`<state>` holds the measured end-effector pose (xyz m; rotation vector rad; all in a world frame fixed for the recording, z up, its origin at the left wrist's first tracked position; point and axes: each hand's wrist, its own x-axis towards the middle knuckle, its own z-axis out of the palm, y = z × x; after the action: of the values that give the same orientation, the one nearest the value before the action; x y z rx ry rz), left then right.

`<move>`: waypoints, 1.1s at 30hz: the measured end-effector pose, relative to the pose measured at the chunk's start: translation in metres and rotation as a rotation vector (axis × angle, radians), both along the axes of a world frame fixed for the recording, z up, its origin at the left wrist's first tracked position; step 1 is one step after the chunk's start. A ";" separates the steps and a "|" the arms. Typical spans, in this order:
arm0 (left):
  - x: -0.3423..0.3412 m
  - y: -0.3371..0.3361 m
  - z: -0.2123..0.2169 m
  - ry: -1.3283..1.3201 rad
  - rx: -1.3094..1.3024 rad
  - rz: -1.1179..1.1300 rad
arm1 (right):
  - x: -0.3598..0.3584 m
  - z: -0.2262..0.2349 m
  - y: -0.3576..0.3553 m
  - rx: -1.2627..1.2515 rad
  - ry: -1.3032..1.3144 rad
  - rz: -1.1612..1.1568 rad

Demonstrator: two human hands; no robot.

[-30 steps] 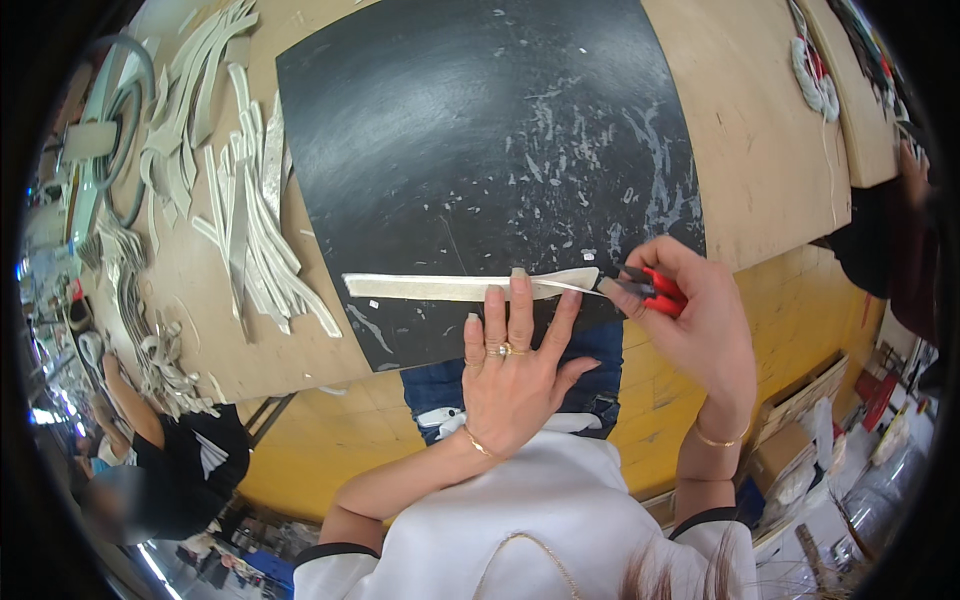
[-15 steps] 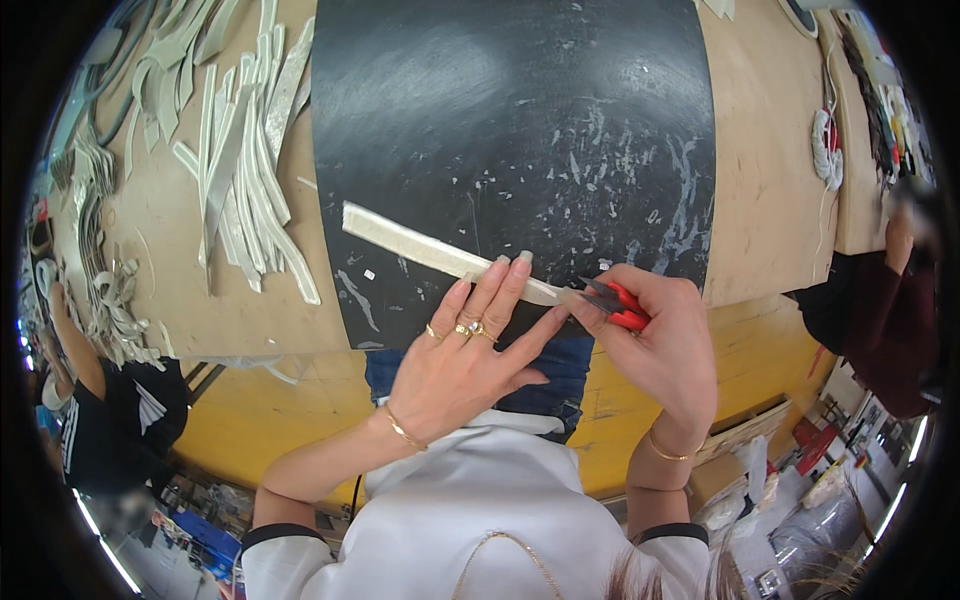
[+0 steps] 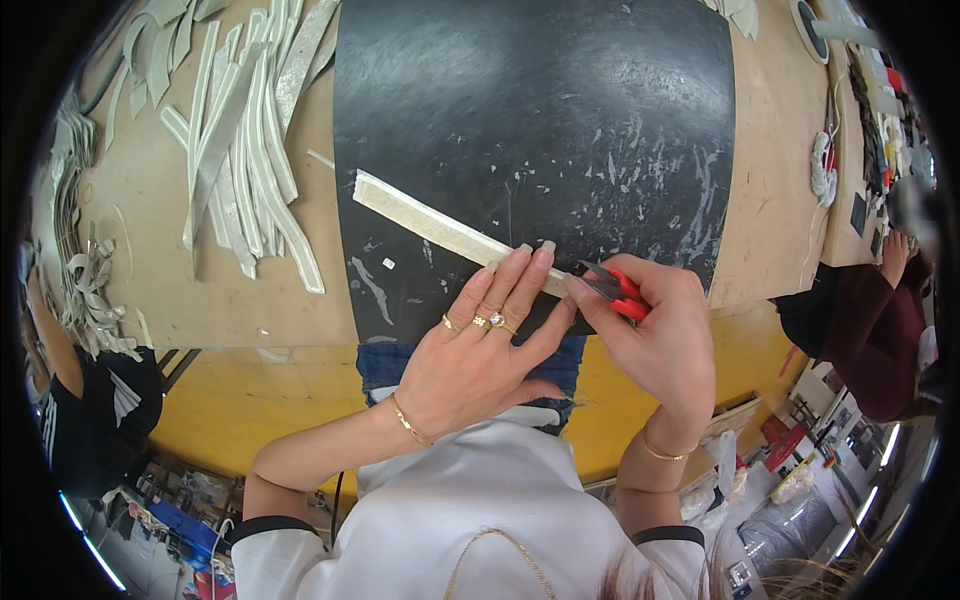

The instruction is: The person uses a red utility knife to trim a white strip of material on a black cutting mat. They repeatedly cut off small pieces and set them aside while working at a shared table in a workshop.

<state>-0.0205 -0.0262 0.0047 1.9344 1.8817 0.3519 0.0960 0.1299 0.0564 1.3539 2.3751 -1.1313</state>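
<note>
The pale strip (image 3: 430, 222) lies on the near part of the black mat (image 3: 500, 100), slanting from close by the mat's left edge down toward its near edge, where the right end reaches the fingertips. A raised white band runs along the strip's far side. It looks light and pliable, like padded fabric or thin leather; it probably bends easily across its width but keeps its line when pressed flat. The face seems matt, so slipping looks less of a worry than twisting or creasing. The bunch of similar strips (image 3: 245, 160), on the worktop (image 3: 270, 320) left of the mat, shows gentle curves, which suggests the same limpness.

The left hand (image 3: 470, 345), above the mat's near edge, has its grip laid out flat: the fingers are extended over the strip near its right end and hold it down rather than pinch it. The right hand (image 3: 655, 335), farther right over the same edge, has its grip closed around the red-handled snips (image 3: 625, 298). Its thumb tip meets the strip's right end; whether it also pinches that end, I cannot tell.

The best hold seems to be flat fingers pressing the body against the mat, with a light fingertip pinch at the end, clear of the blades.
</note>
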 end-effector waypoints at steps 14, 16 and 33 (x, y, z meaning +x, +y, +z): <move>0.010 0.000 -0.004 0.012 0.037 0.139 | 0.037 0.001 0.005 -0.193 0.015 -0.176; 0.011 0.000 -0.005 0.026 0.046 0.141 | 0.037 -0.001 0.006 -0.179 0.003 -0.191; 0.027 0.006 -0.004 0.149 0.054 0.206 | 0.034 -0.001 0.006 -0.056 0.015 -0.080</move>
<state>0.0067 -0.0204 0.0008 1.8499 2.1975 0.3299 0.1302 0.1364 0.0550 1.4378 2.3005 -1.2239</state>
